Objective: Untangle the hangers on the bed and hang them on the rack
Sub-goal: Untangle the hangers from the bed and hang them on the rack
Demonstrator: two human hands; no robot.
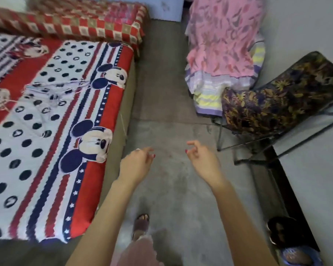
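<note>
Two bare hands hang over the grey concrete floor (167,104) with fingers loosely curled, holding nothing; the left hand (136,166) sits beside the edge of the bed with the red, white and blue cartoon-mouse cover (46,131), the right hand (202,160) nearer the dark metal rack (277,144); a blurred tangle of pale thin wire hangers (52,89) lies on that cover, well apart from both hands, its count hard to make out; pink patterned cloth (223,35) and dark floral cloth (277,98) drape the rack, hiding much of its frame.
</note>
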